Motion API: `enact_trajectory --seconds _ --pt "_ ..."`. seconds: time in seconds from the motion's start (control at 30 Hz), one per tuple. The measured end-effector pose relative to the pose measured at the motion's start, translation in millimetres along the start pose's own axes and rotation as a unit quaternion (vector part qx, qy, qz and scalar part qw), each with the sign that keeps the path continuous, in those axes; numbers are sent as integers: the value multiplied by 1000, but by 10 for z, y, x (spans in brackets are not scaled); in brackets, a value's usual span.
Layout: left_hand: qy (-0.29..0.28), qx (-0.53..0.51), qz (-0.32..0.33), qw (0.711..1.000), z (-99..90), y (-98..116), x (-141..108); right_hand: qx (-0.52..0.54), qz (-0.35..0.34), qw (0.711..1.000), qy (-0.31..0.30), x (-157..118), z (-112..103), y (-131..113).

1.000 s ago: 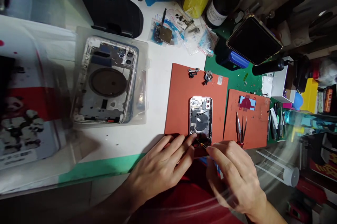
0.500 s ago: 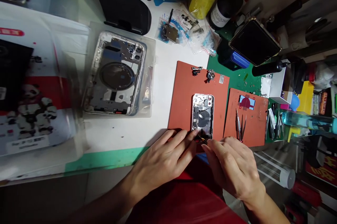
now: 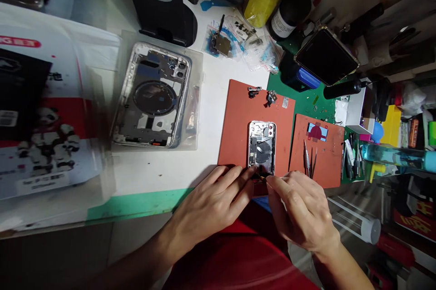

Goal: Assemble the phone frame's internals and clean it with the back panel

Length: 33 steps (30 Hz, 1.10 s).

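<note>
An opened phone housing point(image 3: 263, 148), with its inner parts bare, lies on a reddish-brown mat point(image 3: 235, 120). My left hand point(image 3: 218, 194) rests at its lower left corner, index finger and thumb against the frame, the other fingers stretched over the mat. At the lower right end of the housing, my right hand point(image 3: 299, 206) is closed in a pinch. A thin dark and gold strip point(image 3: 260, 177) shows by its fingertips; what exactly they hold is hidden. Small metal phone parts point(image 3: 271, 98) and a bracket piece point(image 3: 254, 91) lie higher on the mat.
Right of the housing, a second mat point(image 3: 296, 167) bears tweezers point(image 3: 314, 163), a silver pen-like tool point(image 3: 307, 158) and a blue-and-red film piece point(image 3: 317, 132). A larger phone shell point(image 3: 155, 99) sits in a clear tray at left. A phone on a stand point(image 3: 327, 56) stands behind.
My right hand has shifted slightly up at the housing's lower end, its fingertips closer to the frame. The left hand stays in place at the corner. The view has drifted a little.
</note>
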<state>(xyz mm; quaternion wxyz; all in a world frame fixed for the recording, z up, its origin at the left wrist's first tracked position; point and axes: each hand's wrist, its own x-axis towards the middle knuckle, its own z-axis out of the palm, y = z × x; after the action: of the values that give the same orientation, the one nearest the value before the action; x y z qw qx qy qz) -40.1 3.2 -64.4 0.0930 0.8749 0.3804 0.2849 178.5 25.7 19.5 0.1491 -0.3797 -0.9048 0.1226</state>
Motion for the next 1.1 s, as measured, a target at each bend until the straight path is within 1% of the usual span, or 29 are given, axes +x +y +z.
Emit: enact_trajectory --seconds 0.13,0.27,0.4,0.63,0.9,1.0,1.1 --pt "4 -1 2 1000 -22 -1 17 4 -13 1000 9 9 2 17" --pt "0 -3 -7 1000 -39 1 38 32 4 999 -25 50 -41 16" --pt "3 -10 -9 1000 -33 -3 48 54 -6 997 -61 82 -97 17" --pt "5 2 0 1000 -19 -12 38 51 -19 998 -41 53 -68 34" --pt "-4 -13 1 1000 2 -15 26 32 10 998 -49 42 -75 38" --pt "2 -30 -5 1000 18 -16 8 37 8 997 -68 39 -86 33" --pt "8 -45 -6 999 18 -11 -7 31 -10 995 -94 63 -116 11"
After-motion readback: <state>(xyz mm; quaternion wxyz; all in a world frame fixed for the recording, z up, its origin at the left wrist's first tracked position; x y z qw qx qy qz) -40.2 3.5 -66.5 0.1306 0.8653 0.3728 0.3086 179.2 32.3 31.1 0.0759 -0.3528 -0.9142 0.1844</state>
